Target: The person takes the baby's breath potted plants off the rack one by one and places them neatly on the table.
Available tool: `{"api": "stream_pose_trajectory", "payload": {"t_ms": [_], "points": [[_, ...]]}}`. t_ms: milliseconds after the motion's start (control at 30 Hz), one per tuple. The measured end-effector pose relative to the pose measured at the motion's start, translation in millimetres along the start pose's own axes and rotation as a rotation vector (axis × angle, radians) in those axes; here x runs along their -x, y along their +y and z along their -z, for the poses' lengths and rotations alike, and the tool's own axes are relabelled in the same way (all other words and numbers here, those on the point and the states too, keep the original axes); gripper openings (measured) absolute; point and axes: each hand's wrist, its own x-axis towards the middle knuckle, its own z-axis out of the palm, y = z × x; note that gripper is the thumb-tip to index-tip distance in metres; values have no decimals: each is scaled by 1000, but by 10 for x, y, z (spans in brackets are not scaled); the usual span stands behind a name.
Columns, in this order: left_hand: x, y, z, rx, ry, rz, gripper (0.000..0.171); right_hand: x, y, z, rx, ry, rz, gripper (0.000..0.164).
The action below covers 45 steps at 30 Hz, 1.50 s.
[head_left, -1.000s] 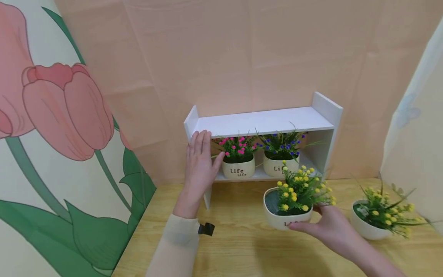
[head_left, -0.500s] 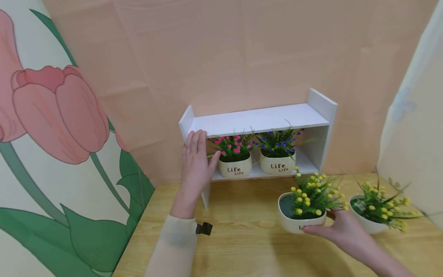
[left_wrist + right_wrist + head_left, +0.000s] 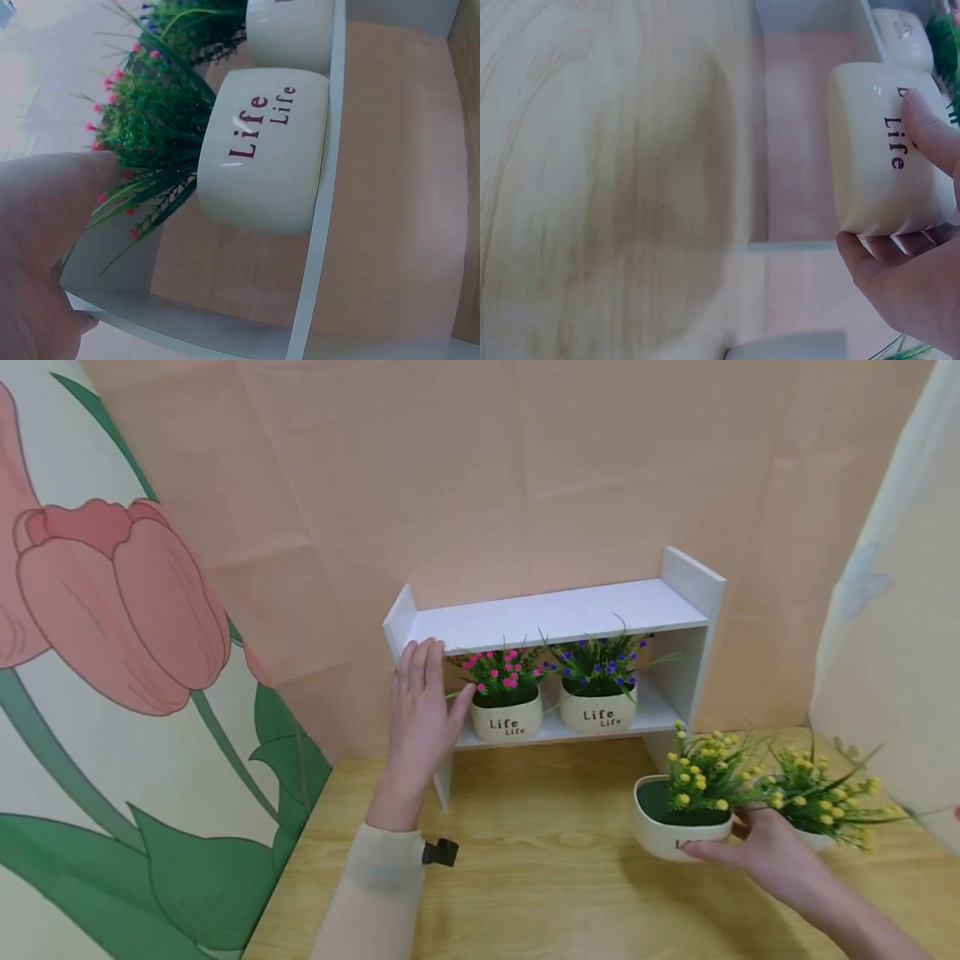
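Note:
My right hand (image 3: 780,856) grips a cream potted plant (image 3: 667,835) with yellow flowers, thumb on the front lettering. In the right wrist view, its fingers (image 3: 885,251) curl under one side of the pot, which hangs above the table over its shadow. My left hand (image 3: 422,722) rests with straight fingers on the left front edge of a white two-tier shelf (image 3: 555,612). On the lower tier stand a pot with pink flowers (image 3: 506,720), close to my left thumb, and a pot with blue flowers (image 3: 597,710) to its right. Both read "Life".
Another yellow-flowered plant (image 3: 817,797) stands on the wooden table (image 3: 525,877) at the right, partly hidden behind the held plant and right hand. A pinkish cloth backdrop (image 3: 600,468) hangs behind the shelf. A tulip-printed panel (image 3: 112,610) stands at the left.
My right hand has carried the yellow-flowered plant to the right, away from the shelf front, so it now overlaps the other yellow plant. The left hand stays on the shelf.

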Motion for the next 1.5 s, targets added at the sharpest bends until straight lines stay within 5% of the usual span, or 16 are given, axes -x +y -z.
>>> {"api": "stream_pose_trajectory", "payload": {"t_ms": [533,733,1267,1500], "points": [[-23,8,-2,-1,-5,-9,79,-86,404,61,84,-110,-98,101],[-3,-20,-2,17,13,-17,79,-105,493,55,209,-111,-103,105],[6,-40,-9,17,43,-43,78,-155,655,-24,258,-80,-82,99],[6,-38,-25,21,56,-54,78,-118,693,-55,222,-104,-162,65]]}}
